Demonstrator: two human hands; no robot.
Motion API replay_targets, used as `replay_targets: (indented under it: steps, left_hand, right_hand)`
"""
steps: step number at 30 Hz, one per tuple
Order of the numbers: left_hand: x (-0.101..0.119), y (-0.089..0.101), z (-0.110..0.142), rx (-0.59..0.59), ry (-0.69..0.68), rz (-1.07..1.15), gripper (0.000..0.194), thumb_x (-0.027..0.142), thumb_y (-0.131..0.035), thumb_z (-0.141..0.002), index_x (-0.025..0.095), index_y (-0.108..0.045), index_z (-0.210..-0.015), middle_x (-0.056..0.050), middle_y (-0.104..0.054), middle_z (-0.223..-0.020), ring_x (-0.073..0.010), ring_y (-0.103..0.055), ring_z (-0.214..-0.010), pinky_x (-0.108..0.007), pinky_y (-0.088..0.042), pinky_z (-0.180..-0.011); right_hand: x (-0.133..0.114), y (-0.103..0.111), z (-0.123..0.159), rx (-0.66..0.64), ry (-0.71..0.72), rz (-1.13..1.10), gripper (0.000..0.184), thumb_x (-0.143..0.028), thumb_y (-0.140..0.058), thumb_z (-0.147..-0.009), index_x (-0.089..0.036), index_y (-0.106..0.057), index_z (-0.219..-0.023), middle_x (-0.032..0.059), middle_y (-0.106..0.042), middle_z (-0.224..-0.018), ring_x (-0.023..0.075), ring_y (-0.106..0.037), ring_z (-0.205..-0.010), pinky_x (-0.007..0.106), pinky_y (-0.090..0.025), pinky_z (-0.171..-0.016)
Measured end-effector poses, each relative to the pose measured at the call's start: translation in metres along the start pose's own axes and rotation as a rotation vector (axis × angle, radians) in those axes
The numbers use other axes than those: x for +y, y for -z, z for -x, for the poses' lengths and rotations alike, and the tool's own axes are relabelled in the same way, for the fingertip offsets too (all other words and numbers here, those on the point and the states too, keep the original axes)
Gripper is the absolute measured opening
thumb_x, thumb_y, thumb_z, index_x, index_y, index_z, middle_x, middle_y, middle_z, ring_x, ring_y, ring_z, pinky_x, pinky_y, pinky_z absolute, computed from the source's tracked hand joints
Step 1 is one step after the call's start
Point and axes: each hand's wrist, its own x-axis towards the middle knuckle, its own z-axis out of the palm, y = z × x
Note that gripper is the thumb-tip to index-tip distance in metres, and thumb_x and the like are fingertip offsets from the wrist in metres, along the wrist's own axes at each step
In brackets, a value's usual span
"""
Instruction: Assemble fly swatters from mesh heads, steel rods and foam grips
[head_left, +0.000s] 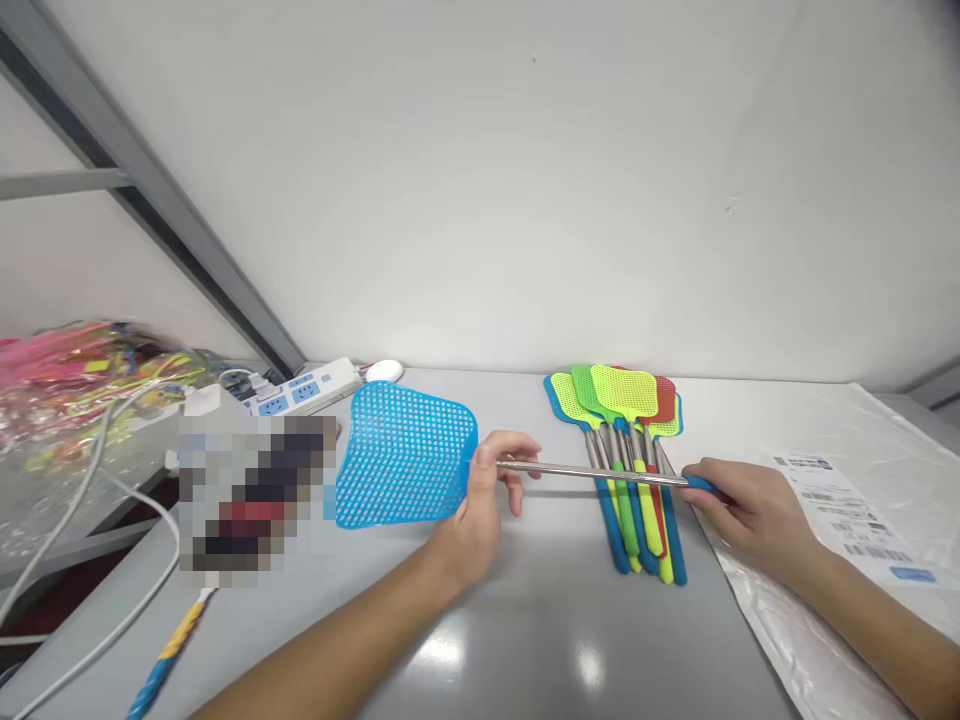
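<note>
A blue fly swatter (pixel 409 455) with a perforated head and a metal telescopic rod is stretched sideways between my hands, above the grey table. My left hand (pixel 484 500) grips it where the rod meets the head, thumb on top and some fingers curled loosely behind. The blue handle end sits in my right hand (pixel 754 510), whose fingers are closed around it. Just beyond and below the rod lies a pile of fly swatters (pixel 626 395) in yellow, green, blue and red, heads toward the wall and handles toward me.
At right a white plastic mailing bag (pixel 810 600) with a printed label lies on the table (pixel 540 640). A power strip (pixel 307 390), a white round object (pixel 384 371), white cables (pixel 176 535) and a blurred-out patch (pixel 255 500) are at left. Bagged colourful goods (pixel 90 390) fill the far left.
</note>
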Motion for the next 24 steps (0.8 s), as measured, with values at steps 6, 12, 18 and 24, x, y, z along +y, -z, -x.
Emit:
replay_targets:
  steps: [6,12,18,24]
  left_hand:
    - [-0.012,0.013,-0.003,0.170,-0.167,0.149,0.053,0.067,-0.037,-0.092,0.022,-0.062,-0.107,-0.005,-0.061,-0.093,-0.0146,-0.053,-0.064,-0.033,-0.047,-0.070]
    - [-0.005,0.016,-0.016,0.646,-0.072,0.289,0.028,0.052,-0.061,-0.087,0.024,-0.061,-0.089,0.002,-0.059,-0.078,-0.0131,-0.051,-0.062,-0.025,-0.045,-0.058]
    - [0.004,0.022,-0.018,0.348,-0.003,0.138,0.031,0.043,-0.055,-0.093,0.021,-0.055,-0.072,0.001,-0.054,-0.067,-0.0136,-0.051,-0.060,-0.025,-0.043,-0.053]
    - [0.010,0.010,-0.013,0.264,0.039,0.178,0.032,0.040,-0.049,-0.097,0.021,-0.046,-0.071,0.005,-0.046,-0.062,-0.0099,-0.045,-0.047,-0.028,-0.040,-0.051]
  right_hand:
    - [0.017,0.001,0.006,-0.008,-0.037,-0.006,0.014,-0.033,-0.055,-0.095,-0.022,-0.063,-0.091,-0.0035,-0.059,-0.060,0.0109,-0.051,-0.049,0.024,-0.037,-0.051]
    - [0.025,0.002,0.009,-0.009,-0.091,0.036,0.015,-0.034,-0.056,-0.094,-0.022,-0.063,-0.090,-0.0043,-0.059,-0.060,0.0105,-0.049,-0.048,0.024,-0.037,-0.052]
    - [0.023,0.002,0.007,0.008,-0.068,0.072,0.019,-0.034,-0.054,-0.094,-0.020,-0.063,-0.087,-0.0051,-0.053,-0.053,0.0106,-0.046,-0.044,0.025,-0.034,-0.050]
    - [0.023,0.001,0.011,0.048,-0.018,0.095,0.017,-0.031,-0.053,-0.095,-0.019,-0.063,-0.089,-0.0035,-0.057,-0.054,0.0115,-0.049,-0.045,0.025,-0.035,-0.051]
